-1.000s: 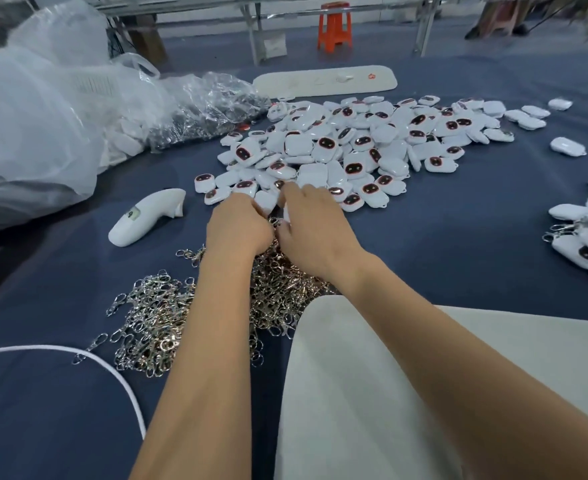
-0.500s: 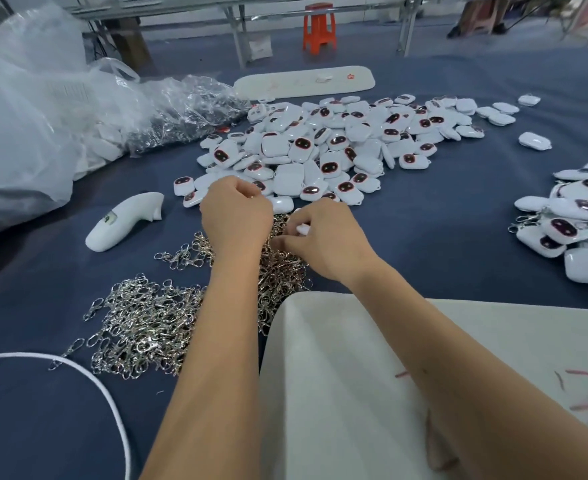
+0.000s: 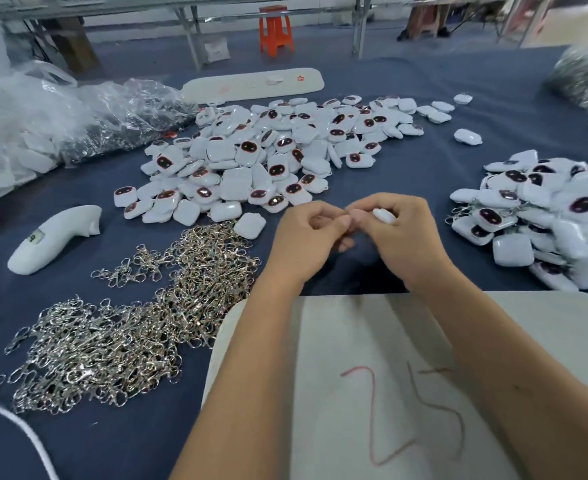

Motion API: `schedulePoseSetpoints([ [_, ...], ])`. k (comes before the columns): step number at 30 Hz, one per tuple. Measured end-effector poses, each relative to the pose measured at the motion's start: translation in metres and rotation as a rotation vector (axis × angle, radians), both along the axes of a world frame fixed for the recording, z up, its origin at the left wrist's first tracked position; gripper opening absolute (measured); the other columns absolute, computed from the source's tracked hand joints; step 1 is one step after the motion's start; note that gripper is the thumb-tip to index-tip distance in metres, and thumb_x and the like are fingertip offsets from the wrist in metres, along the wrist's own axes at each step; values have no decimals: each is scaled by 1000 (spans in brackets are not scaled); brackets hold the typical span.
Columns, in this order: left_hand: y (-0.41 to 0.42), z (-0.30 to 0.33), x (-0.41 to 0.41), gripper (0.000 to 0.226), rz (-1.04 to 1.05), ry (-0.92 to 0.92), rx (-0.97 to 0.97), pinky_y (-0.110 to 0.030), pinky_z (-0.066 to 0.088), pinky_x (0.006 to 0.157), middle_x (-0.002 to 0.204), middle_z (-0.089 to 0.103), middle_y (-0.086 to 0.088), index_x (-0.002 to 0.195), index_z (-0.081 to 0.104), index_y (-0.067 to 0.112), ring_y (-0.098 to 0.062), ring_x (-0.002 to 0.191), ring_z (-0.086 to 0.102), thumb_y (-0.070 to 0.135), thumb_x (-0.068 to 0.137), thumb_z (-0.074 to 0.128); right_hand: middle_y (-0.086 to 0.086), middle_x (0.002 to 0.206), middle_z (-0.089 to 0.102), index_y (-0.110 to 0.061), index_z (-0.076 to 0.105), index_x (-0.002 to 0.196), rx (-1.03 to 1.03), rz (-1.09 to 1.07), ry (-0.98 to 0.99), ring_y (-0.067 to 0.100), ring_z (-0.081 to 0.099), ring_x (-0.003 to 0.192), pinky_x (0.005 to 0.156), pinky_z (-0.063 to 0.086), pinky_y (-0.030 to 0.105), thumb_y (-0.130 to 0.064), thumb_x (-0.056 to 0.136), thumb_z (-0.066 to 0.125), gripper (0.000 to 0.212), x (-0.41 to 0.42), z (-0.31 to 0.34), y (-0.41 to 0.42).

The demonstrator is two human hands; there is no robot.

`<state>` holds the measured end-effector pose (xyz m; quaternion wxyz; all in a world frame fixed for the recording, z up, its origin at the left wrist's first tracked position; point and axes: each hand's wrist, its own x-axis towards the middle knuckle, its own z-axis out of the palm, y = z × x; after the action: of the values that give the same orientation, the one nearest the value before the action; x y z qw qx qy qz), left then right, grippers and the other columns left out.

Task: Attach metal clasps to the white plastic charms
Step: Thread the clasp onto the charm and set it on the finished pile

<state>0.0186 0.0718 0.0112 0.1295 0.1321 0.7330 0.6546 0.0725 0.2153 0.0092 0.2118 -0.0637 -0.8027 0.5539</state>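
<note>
Counter [image 3: 406,174]: a dark blue cloth is covering it.
Middle: a heap of white charms [image 3: 271,157] is lying there.
Right edge: a second pile of charms [image 3: 542,216] is sitting there, some with clasps showing.
Left front: a spread of metal clasps [image 3: 129,320] is lying just beside the heap.
Left: a white handle-shaped piece [image 3: 51,239] is resting near clear plastic bags [image 3: 77,123].
Near edge: a pale board [image 3: 372,393] is lying flat.
Far side: a long white tray [image 3: 251,84] is lying there.

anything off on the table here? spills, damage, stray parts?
Nothing damaged or spilled. One lone charm lies apart from the main charm pile, and red scribbles mark the white board. The right hand holds a charm; the left hand meets it.
</note>
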Motion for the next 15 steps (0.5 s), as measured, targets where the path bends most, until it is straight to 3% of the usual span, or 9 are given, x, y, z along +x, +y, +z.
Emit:
schedulePoseSetpoints([
  [5,4,-10,4,7,24,27,46,-23,56,63,74,77,-8,89,74,5,-14,58,68,0,92,70,-8,77,78,-25,76,79,14,-65,10,17,71,80,77,55,33,-18,91,73,14,9,-16,12],
  [8,5,-14,3,8,72,110,-5,-27,58,66,75,75,2,87,76,12,-11,69,70,5,90,73,-9,73,75,-26,74,74,10,-101,29,4,60,64,66,46,27,-26,92,75,17,9,-18,11],
  [11,8,-17,5,15,89,356,-137,-26,57,80,89,73,13,95,76,22,-3,86,67,9,86,77,-6,69,73,-26,73,72,-8,-108,31,3,53,55,59,41,26,-30,94,74,22,10,-17,11],
  [13,11,-17,9,22,62,522,-249,-26,55,78,97,70,13,99,76,27,-6,93,63,10,84,78,-5,65,70,-25,72,70,-33,-99,23,4,49,51,58,40,27,-29,95,74,25,11,-17,10],
  [15,14,-18,10,19,44,605,-270,-28,53,75,93,69,9,96,76,24,-10,88,63,9,84,78,-7,61,67,-24,70,67,-37,-98,13,4,50,51,58,40,26,-27,95,75,28,11,-16,10],
])
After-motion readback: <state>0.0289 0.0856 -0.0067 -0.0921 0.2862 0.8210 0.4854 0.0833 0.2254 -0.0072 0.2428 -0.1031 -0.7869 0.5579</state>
